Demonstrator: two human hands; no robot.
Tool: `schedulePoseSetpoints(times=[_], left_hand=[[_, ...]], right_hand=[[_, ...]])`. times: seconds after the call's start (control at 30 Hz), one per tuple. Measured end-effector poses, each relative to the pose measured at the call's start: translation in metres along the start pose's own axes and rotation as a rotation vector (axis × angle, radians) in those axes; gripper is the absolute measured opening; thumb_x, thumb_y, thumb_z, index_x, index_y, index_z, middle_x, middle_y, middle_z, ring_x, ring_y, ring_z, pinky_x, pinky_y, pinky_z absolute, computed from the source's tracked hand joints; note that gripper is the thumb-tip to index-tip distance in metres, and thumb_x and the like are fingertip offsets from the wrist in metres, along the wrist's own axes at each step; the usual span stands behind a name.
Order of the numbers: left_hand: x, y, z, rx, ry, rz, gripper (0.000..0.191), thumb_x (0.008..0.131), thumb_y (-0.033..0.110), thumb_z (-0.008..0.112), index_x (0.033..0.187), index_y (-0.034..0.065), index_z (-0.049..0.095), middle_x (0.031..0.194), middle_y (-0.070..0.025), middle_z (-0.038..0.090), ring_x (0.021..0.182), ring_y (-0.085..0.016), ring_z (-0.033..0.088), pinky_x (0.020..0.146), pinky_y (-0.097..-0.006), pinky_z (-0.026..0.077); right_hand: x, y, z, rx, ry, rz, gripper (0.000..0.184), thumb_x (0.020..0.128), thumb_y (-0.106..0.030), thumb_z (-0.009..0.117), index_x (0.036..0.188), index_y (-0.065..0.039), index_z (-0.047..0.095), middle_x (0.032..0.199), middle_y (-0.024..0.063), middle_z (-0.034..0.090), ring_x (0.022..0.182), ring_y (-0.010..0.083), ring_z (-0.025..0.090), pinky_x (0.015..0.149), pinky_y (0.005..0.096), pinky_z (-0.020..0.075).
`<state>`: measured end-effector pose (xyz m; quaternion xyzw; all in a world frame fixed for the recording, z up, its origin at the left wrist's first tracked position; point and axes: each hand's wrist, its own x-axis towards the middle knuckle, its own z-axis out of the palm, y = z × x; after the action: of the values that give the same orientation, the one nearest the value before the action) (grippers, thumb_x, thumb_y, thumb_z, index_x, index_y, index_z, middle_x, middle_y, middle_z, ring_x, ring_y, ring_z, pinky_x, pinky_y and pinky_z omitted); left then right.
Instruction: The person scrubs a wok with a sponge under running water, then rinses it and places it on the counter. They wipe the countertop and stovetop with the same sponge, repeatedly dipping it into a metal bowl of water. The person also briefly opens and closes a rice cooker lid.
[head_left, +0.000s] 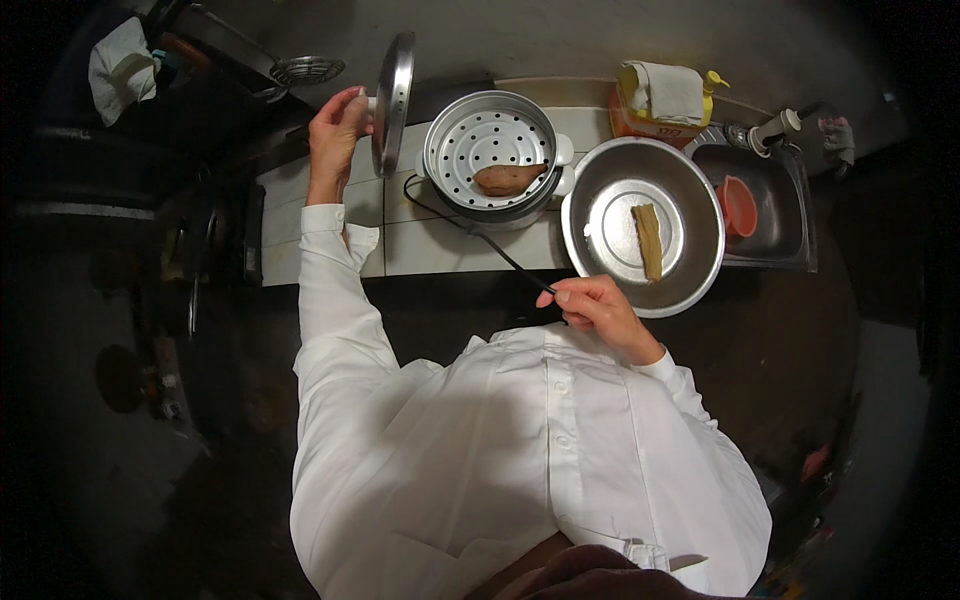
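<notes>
My left hand (339, 124) grips the knob of a round metal lid (393, 105), held on edge left of the steamer. The perforated metal steamer tray (495, 139) is uncovered, with a brown sweet potato (510, 179) lying near its front. White side handles (565, 150) show on the steamer's right. Low in front of my shirt, my right hand (600, 309) pinches a thin black stick-like utensil (514, 264) that points up and left towards the steamer's base; its exact kind is unclear. Right of the steamer, a large stainless steel basin (592, 187) holds a long yellowish-brown piece (648, 244), apparently food.
A metal sink (780, 195) with a red plastic scoop (738, 206) adjoins the basin. Behind stand a yellow pump bottle (712, 90) and a cloth (667, 94). A skimmer (306, 70) is at upper left. A black cord (412, 199) curves across the white-tiled counter (427, 255).
</notes>
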<state>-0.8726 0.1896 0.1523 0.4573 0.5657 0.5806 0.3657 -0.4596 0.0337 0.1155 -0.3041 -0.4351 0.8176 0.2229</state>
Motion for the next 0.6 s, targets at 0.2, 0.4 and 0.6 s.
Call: schedulePoseSetpoints(times=[0.2, 0.4, 0.6], left_hand=[[-0.002, -0.011, 0.000, 0.030, -0.005, 0.000, 0.036, 0.089, 0.015, 0.073, 0.119, -0.0040, 0.065, 0.090, -0.0060, 0.068, 0.068, -0.011, 0.060, 0.063, -0.0247, 0.049], [0.001, -0.020, 0.009, 0.107, -0.037, 0.009, 0.034, 0.089, 0.015, 0.075, 0.117, -0.0028, 0.066, 0.092, -0.0058, 0.069, 0.071, -0.010, 0.061, 0.062, -0.0249, 0.050], [0.000, -0.031, 0.037, 0.404, -0.141, 0.197, 0.035, 0.087, 0.015, 0.076, 0.119, 0.0034, 0.069, 0.099, -0.0020, 0.067, 0.080, -0.008, 0.060, 0.068, -0.0238, 0.051]], right_hand=[[0.003, -0.004, 0.003, 0.001, -0.004, -0.013, 0.028, 0.101, -0.020, 0.054, 0.105, 0.004, 0.069, 0.060, -0.0089, 0.035, 0.054, 0.0031, 0.025, 0.051, 0.0232, 0.0208], [0.003, -0.006, 0.004, 0.003, 0.006, -0.017, 0.028, 0.101, -0.019, 0.054, 0.106, 0.005, 0.069, 0.060, -0.0090, 0.035, 0.054, 0.0031, 0.025, 0.050, 0.0233, 0.0205], [0.003, -0.005, 0.003, 0.005, 0.013, -0.029, 0.028, 0.101, -0.018, 0.054, 0.106, 0.005, 0.068, 0.060, -0.0090, 0.035, 0.054, 0.0029, 0.025, 0.050, 0.0231, 0.0208]])
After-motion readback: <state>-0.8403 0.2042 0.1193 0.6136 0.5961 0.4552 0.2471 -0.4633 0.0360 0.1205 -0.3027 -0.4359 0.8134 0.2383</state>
